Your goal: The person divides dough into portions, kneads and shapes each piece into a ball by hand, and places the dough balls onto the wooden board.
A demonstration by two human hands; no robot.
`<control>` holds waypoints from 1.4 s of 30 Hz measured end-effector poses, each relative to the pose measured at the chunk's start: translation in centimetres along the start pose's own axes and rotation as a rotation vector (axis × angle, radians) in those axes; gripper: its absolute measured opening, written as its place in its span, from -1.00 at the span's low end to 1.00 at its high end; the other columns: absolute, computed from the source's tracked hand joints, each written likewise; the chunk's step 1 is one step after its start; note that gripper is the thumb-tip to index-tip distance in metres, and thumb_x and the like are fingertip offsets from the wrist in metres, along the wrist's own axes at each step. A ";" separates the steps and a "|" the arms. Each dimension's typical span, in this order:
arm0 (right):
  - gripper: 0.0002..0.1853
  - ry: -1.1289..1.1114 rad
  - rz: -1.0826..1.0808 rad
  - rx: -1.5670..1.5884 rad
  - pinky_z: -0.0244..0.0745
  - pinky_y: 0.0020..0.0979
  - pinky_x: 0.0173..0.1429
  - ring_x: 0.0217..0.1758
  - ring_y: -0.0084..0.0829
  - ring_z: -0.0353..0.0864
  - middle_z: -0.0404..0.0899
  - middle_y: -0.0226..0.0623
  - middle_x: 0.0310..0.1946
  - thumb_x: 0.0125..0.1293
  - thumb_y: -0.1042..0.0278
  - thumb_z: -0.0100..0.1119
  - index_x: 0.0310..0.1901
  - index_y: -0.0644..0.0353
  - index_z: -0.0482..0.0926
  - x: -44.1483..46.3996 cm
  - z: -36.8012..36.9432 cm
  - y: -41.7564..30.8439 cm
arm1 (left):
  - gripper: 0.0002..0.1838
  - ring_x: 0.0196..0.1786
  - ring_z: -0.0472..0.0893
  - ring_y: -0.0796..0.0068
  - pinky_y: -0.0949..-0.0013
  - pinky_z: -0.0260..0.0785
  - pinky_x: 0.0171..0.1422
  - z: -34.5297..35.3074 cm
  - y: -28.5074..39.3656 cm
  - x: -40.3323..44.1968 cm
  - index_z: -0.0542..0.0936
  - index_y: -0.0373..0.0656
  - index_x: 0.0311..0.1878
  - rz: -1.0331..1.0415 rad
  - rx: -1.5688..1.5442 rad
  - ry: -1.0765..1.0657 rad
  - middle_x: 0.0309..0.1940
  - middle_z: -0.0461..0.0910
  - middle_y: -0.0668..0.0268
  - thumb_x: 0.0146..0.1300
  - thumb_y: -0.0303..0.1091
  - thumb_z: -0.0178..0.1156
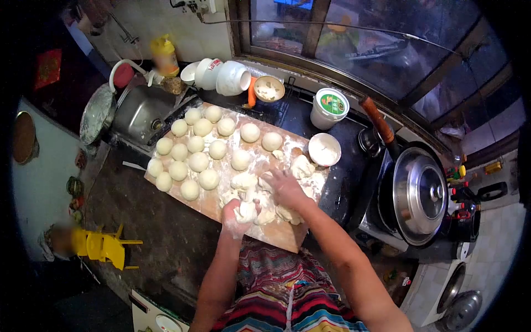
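Note:
A floured wooden board (221, 206) lies on the dark counter, with several round dough balls (203, 127) over its left and upper parts. Near the board's front edge, my left hand (234, 213) is closed round a piece of white dough (246, 211). My right hand (283, 187) is over the loose dough lumps to the right, its fingers apart and touching dough at their tips. More uneven lumps (302, 167) lie beyond and below my right hand. A bowl of flour (324, 150) stands at the board's right corner.
A metal sink (145, 113) is at the left, with bowls (232, 78) behind the board. A lidded white tub (330, 109) stands at the back. To the right are a large lidded pan (421, 191) and a wooden handle (377, 119). A yellow chair (105, 247) stands lower left.

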State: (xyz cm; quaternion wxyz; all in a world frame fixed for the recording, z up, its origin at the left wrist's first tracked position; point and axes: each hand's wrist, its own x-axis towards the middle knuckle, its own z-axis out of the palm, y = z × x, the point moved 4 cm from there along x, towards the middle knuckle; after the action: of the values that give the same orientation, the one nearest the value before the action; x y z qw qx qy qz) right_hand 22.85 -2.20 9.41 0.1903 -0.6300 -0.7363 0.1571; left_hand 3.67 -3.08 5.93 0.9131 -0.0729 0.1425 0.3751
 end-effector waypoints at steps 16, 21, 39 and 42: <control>-0.56 0.195 0.529 0.603 0.56 -0.17 -0.16 -0.34 -0.21 0.64 0.63 -0.16 -0.09 0.18 0.16 0.30 0.07 0.13 0.56 -0.6 -2.7 2.8 | -0.77 -0.35 0.58 0.31 0.26 0.46 -0.28 3.0 0.6 0.3 0.51 -0.11 -0.12 0.047 0.310 0.180 -0.45 0.52 0.36 0.29 -0.19 0.18; -0.52 0.072 0.154 -0.086 0.34 -0.05 0.05 -0.01 -0.17 0.56 0.61 -0.12 -0.24 0.16 -0.17 0.13 -0.09 0.06 0.66 1.9 -2.0 -1.8 | -0.65 -0.33 0.57 0.33 0.21 0.46 -0.23 3.8 1.7 1.7 0.53 -0.13 -0.12 0.101 0.456 0.225 -0.40 0.55 0.34 0.35 -0.02 0.05; -0.76 0.150 0.190 0.157 0.50 -0.17 -0.01 -0.15 -0.06 0.58 0.58 -0.03 -0.27 0.25 0.34 0.19 -0.08 0.23 0.60 -9.9 -3.5 0.7 | -0.58 0.22 0.45 0.15 0.18 0.25 0.34 7.9 2.4 7.7 0.46 -0.16 0.18 0.654 1.835 0.252 0.13 0.51 0.14 0.27 -0.30 0.18; -0.71 0.116 0.186 0.014 0.46 -0.15 0.10 -0.02 -0.05 0.55 0.58 0.00 -0.19 0.26 0.34 0.17 -0.01 0.22 0.59 -10.6 -3.1 -0.7 | -0.50 0.28 0.41 0.07 0.13 0.21 0.37 8.2 -0.9 8.7 0.44 -0.16 0.21 0.875 2.777 0.034 0.20 0.47 0.11 0.26 -0.16 0.20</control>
State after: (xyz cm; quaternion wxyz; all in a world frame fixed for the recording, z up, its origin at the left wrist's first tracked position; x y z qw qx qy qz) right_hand 25.14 -12.81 11.62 0.2215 -0.7025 -0.6612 0.1424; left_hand 11.86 4.05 10.99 0.0600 0.8949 0.4039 0.1798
